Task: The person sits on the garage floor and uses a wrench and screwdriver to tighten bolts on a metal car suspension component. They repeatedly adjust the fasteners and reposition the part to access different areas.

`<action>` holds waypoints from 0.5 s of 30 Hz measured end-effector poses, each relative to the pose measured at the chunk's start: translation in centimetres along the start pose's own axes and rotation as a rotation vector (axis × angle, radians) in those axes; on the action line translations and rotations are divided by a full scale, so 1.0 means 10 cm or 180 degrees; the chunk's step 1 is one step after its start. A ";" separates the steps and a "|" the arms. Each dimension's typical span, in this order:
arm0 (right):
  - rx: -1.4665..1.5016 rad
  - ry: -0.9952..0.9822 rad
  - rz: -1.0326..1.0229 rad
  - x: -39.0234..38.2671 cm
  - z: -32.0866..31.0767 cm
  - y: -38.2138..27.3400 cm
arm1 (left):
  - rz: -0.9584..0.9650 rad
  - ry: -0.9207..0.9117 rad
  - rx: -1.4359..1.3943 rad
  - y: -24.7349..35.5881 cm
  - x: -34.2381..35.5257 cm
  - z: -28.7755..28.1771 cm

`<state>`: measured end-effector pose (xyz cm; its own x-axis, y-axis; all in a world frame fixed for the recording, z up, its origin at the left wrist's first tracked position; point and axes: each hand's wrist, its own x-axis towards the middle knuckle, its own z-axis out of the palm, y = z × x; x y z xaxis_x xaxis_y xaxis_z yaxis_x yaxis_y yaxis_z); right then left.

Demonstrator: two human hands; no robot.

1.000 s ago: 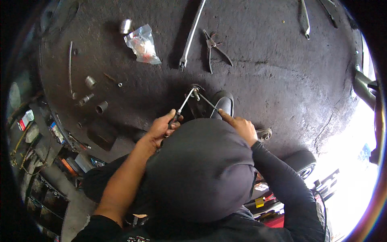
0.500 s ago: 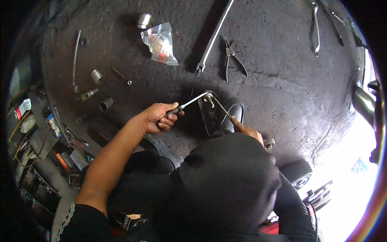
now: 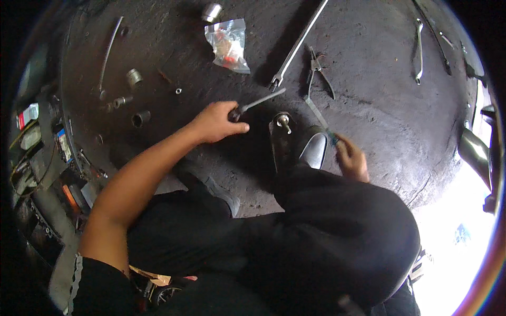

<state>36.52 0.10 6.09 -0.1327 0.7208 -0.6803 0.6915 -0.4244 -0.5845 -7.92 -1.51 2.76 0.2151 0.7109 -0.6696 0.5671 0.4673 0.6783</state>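
Note:
My left hand (image 3: 215,122) is closed around the dark handle of a screwdriver (image 3: 263,99). Its shaft points right and away, with the tip in the air. In my right hand (image 3: 352,160) is a second slim, flat-bladed tool (image 3: 317,115), blurred, its handle greenish and dark; I cannot tell its exact kind. Between the two tools, beside my shoe (image 3: 314,149), lies a long dark metal part (image 3: 274,146) with a round end. A shiny stud (image 3: 284,121) sticks out of that end. Neither tool touches it.
Beyond my hands lie a long metal bar (image 3: 300,42), pliers (image 3: 316,66), a clear plastic bag (image 3: 231,46) and a metal cylinder (image 3: 212,12). Several sockets (image 3: 134,77) and a nut (image 3: 178,91) lie at left, a wrench (image 3: 419,51) at far right.
Both tools have come off the round end of the metal part. The left screwdriver rose up and away; the right tool swung right. My knee has shifted right and the view has moved.

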 end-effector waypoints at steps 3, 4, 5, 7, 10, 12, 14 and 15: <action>0.0143 0.0138 -0.0190 0.58 -0.26 0.04 | 0.0688 0.0710 0.0534 0.01 0.18 0.25; 0.0080 0.0003 -0.0259 0.78 -0.37 0.00 | 0.1028 0.0872 0.0735 0.02 0.26 0.36; 0.0024 -0.0119 -0.0134 0.98 -0.46 -0.04 | 0.1356 0.1026 0.0936 0.01 0.33 0.45; -0.0369 -0.0639 -0.0076 1.33 -0.76 -0.15 | 0.1516 0.0953 0.1107 -0.02 0.43 0.61; -0.1344 -0.0827 -0.0546 1.66 -1.00 -0.28 | 0.1696 0.1003 0.1371 -0.07 0.52 0.69; -0.2227 -0.0713 -0.1093 1.72 -1.09 -0.32 | 0.1649 0.1054 0.1463 -0.07 0.53 0.71; -0.2702 -0.0687 -0.1211 1.71 -1.15 -0.32 | 0.1617 0.1170 0.1525 -0.04 0.54 0.71; -0.2755 -0.0749 -0.1092 1.67 -1.16 -0.30 | 0.1575 0.1240 0.1526 -0.01 0.54 0.71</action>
<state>40.46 19.80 1.62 -0.4995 0.5619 -0.6594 0.8606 0.4091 -0.3033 -1.15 -1.44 -3.13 0.2882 0.9512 -0.1100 0.7781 -0.1656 0.6059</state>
